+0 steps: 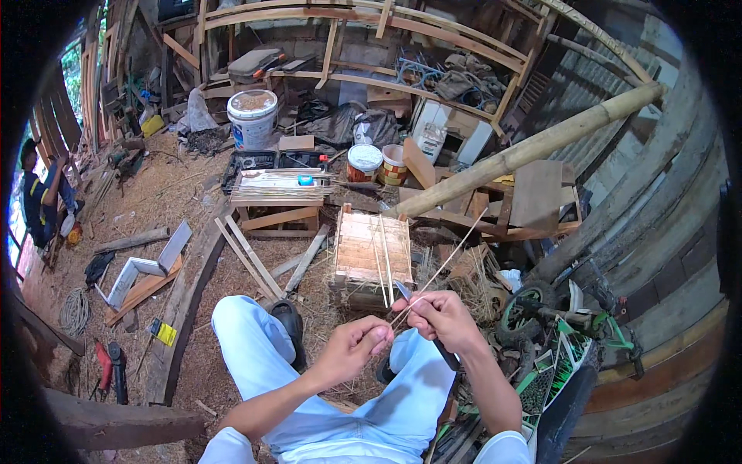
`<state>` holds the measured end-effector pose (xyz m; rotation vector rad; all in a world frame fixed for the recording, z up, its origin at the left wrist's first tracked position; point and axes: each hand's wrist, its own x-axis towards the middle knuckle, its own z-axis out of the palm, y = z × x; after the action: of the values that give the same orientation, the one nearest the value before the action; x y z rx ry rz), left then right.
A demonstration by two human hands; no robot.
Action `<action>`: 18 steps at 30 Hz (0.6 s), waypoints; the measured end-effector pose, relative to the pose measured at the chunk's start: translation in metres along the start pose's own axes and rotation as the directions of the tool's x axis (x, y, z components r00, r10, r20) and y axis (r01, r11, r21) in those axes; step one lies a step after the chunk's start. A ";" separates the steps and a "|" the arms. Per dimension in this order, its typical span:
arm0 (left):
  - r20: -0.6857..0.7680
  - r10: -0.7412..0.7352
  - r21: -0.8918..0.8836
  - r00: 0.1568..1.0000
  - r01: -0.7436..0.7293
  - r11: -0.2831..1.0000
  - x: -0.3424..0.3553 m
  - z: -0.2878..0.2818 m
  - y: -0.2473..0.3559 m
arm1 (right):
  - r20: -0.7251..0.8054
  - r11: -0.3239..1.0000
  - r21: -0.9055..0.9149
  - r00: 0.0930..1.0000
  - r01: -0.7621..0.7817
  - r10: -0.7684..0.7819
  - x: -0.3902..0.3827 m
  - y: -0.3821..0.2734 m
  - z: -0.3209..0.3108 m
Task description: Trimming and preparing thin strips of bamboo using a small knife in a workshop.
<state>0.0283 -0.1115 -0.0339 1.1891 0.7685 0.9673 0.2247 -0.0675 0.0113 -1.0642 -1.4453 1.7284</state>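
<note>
Above my lap, my left hand [357, 349] pinches the lower end of a thin bamboo strip [457, 249]. The strip slants up and away to the right, passing through my right hand [439, 319]. That hand is closed around a knife [447, 356], its blade showing beyond the fingers against the strip and its dark handle below the palm. Just ahead of my hands stands a low wooden block-like bench [362, 236], with two pale strips [386, 255] lying lengthwise over it. My fingers partly hide where blade and strip meet.
A small wooden stand [278, 203] bears a bundle of thin strips [263, 188] and a blue roll. Buckets [252, 124] stand farther back. A thick bamboo pole [541, 147] slants across the right. A small bicycle [525, 313] lies nearby. Another person [39, 197] is at far left.
</note>
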 end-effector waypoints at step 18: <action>0.116 -0.148 -0.231 0.982 0.171 0.958 -0.017 -0.016 -0.013 | -0.246 0.997 0.064 0.969 0.053 -0.036 0.014 -0.016 -0.060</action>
<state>0.0097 -0.1222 -0.0497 0.9409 0.6390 0.8359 0.2706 -0.0247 0.0202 -1.1541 -1.2363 1.5437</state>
